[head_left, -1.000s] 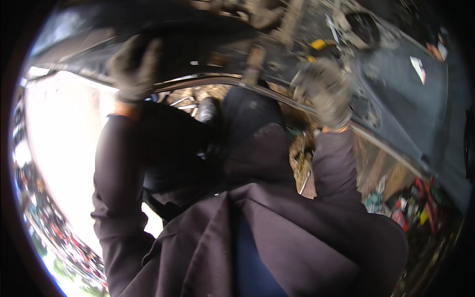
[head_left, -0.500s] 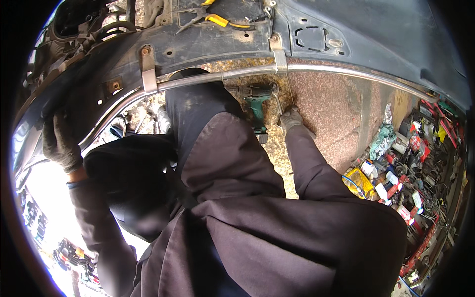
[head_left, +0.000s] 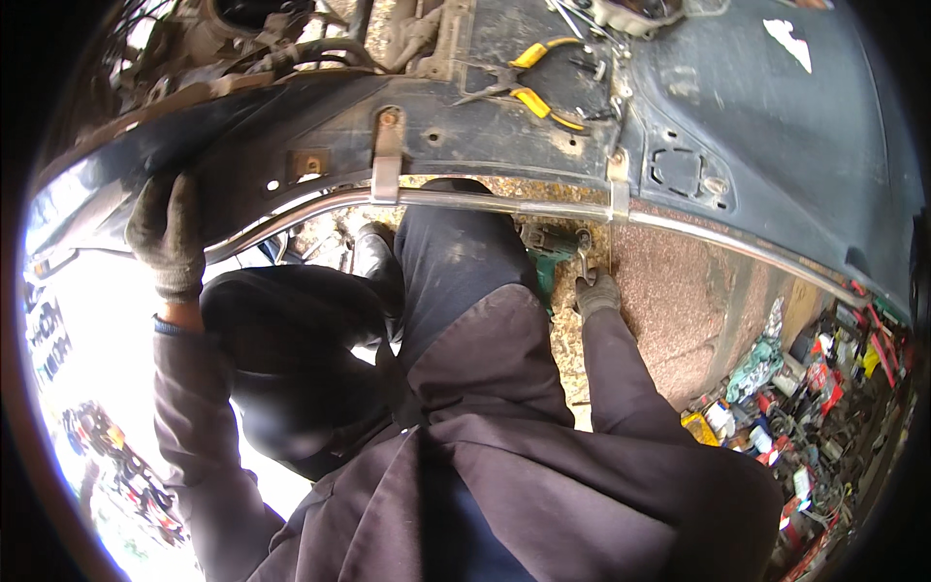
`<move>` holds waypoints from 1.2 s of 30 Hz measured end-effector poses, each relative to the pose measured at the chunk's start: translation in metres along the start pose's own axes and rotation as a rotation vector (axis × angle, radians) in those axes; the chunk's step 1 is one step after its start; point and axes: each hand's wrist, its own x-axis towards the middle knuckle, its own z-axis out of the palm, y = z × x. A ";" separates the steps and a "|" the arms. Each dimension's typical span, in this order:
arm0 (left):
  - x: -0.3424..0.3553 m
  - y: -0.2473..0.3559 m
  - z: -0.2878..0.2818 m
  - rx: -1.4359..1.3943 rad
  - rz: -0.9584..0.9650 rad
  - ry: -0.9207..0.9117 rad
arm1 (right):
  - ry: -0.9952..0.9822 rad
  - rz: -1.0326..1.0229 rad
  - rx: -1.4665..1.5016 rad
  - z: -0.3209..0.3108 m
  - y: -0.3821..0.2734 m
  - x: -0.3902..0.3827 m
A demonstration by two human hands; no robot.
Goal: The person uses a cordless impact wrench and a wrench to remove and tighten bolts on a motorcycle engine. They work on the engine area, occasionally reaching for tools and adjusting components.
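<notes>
Right fingers [head_left: 588, 288] grasping 1 wrench [head_left: 584, 256]; left fingers [head_left: 179, 208] straightened against 1 panel [head_left: 257, 141]; 2 brackets [head_left: 386, 167].

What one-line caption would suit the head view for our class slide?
Gloved left hand against a dark panel, gloved right hand holding a wrench, yellow-handled pliers lying nearby.

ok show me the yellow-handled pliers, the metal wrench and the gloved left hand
Yellow-handled pliers [head_left: 507, 80]: head view, on the joint
Metal wrench [head_left: 583, 255]: head view, on its shaft
Gloved left hand [head_left: 167, 239]: head view, mid-glove
</notes>
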 end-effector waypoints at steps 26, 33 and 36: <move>0.021 0.030 -0.012 -0.276 -0.018 -0.096 | 0.362 -0.950 -0.102 -0.268 -0.308 -0.079; 0.026 0.036 -0.020 -0.246 -0.101 -0.181 | -0.249 -0.790 0.714 -0.335 -0.327 -0.111; 0.024 0.053 -0.033 -0.214 -0.291 -0.294 | -0.653 -0.563 1.063 -0.361 -0.351 -0.140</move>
